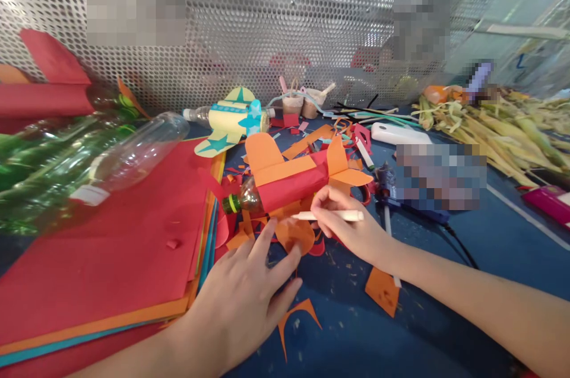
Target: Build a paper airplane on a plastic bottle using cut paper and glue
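Note:
A plastic bottle (252, 195) wrapped in red paper (294, 182) lies on its side in the middle, its green cap (231, 203) toward the left. Orange paper wings (266, 158) stick out from it, with orange tail pieces at its right end. My left hand (240, 295) is open, fingers spread, its fingertips on the near orange wing (296, 235). In my right hand (342, 221) is a slim white marker (342, 215), gripped in the fingers. The marker's left end is over the orange paper by my left index finger.
Stacked coloured paper (111, 253) and clear and green bottles (133, 152) lie left. Behind stand a yellow paper-covered bottle (222, 120) and small cups (293, 105). Orange scraps (383, 292) litter the blue table (347, 324). A glue gun (387, 182) and dried husks (481, 135) lie right.

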A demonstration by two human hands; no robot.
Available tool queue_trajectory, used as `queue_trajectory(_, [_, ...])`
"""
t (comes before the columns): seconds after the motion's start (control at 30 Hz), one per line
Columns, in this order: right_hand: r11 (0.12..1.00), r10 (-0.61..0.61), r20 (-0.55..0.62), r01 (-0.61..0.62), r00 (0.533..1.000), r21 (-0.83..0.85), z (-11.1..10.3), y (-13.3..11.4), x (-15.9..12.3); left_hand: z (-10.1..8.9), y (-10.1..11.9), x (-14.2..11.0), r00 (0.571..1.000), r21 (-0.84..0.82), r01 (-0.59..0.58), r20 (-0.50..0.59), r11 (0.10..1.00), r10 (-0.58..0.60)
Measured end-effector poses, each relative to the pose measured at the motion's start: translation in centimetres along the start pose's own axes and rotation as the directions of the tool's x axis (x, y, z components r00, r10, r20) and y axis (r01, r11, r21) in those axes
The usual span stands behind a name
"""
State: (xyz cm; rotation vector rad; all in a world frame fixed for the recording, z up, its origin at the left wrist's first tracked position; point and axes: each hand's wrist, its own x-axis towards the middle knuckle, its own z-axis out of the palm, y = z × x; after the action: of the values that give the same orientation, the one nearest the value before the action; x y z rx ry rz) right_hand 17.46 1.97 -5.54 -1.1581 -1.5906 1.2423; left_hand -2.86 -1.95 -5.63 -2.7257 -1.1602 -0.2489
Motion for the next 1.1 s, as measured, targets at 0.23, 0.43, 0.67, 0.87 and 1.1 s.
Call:
queue_trajectory(0.23, [0.998, -0.029, -0.008, 0.028, 1.000, -0.055, -0.10, 0.10, -0.01, -0.26, -0.01, 0.16, 0.998, -0.026, 0.017, 0.056, 1.000, -0.016])
queue_trajectory(0.43, [0.998, -0.025, 0.018, 0.026, 1.000, -0.056, -0.07, 0.42, -0.06, -0.09, -0.01, 0.00, 0.999, -0.011, 0.011, 0.039, 1.000, -0.011])
queue_trajectory(0.67, [0.989, -0.050, 0.019, 0.052, 0.999, -0.140, -0.26, 0.91, 0.00, -0.13, 0.09, -0.02, 1.000, 0.016, -0.002, 0.020, 1.000, 0.002])
queue_trajectory(0.87, [0.980, -0.036, 0.019, 0.039, 0.999, -0.197, -0.29, 0.47, 0.01, -0.21, 0.10, 0.12, 0.999, -0.010, 0.014, 0.035, 1.000, -0.013])
queue_trajectory(1.1, [0.982, -0.034, 0.021, 0.037, 0.999, -0.187, -0.27, 0.54, 0.04, -0.09, -0.05, 0.04, 1.000, 0.006, -0.011, 0.018, 1.000, 0.011])
